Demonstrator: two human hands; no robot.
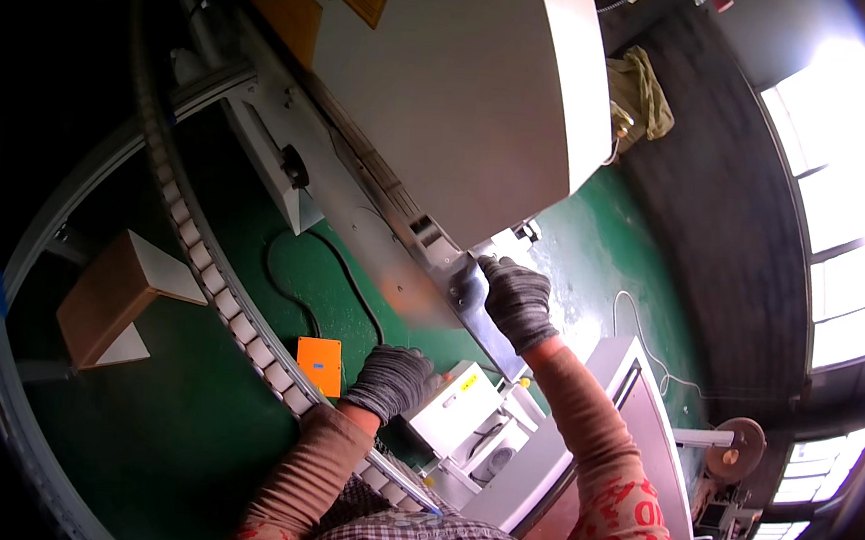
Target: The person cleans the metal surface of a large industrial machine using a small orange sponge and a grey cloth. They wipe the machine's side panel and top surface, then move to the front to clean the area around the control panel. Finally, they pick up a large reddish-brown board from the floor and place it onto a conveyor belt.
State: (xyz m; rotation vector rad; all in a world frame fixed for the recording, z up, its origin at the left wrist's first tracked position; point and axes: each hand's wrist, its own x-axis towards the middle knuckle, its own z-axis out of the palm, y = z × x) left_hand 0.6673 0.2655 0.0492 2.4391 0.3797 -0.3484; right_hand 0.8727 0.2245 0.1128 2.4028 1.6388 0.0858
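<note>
My left hand [391, 381], in a dark grey knitted glove with the fingertips showing, hovers beside the curved roller rail [247, 335]. Its fingers are loosely bent and seem to hold nothing. An orange box [318, 366] on the green floor shows just left of it. My right hand [518, 302], gloved the same way, is farther forward. Its fingers curl over the end of a machine's long metal bed, by a shiny metal plate [484, 319]. The fingertips are partly hidden there, and I cannot see any separate item in them.
The large pale machine housing [445, 90] rises ahead of my right hand. A white unit [458, 407] stands between my forearms, with a pale cabinet [594, 402] by my right arm. A brown and white box [115, 298] lies beyond the rail. A black cable [347, 269] crosses the floor.
</note>
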